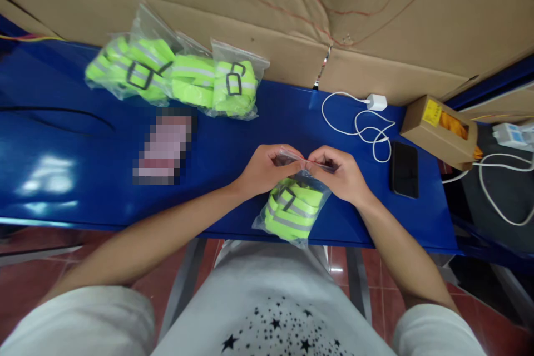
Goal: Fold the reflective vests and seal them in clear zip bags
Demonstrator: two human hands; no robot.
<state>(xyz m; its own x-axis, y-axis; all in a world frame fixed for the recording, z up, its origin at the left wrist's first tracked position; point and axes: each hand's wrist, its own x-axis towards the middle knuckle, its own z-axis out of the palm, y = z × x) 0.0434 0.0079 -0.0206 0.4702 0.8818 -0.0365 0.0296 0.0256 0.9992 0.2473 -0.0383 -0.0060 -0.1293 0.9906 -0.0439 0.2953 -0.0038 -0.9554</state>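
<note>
Both my hands pinch the top edge of a clear zip-lock bag (319,192) at the near side of the blue table. My left hand (271,169) closes on the edge left of its middle, and my right hand (340,172) closes on it just to the right, thumbs almost touching. Inside the bag lies a folded neon-yellow reflective strap (294,214) with grey stripes and a black buckle. The bag hangs toward my body, its lower end by the table's front edge. My fingers partly hide the bag's opening.
Several bagged neon straps (194,80) lie along the back of the blue table (233,144). A pixelated flat object (164,147) is on the left. On the right are a white charger cable (359,130), a black phone (404,169) and a cardboard box (442,130). Cardboard (283,50) lines the back.
</note>
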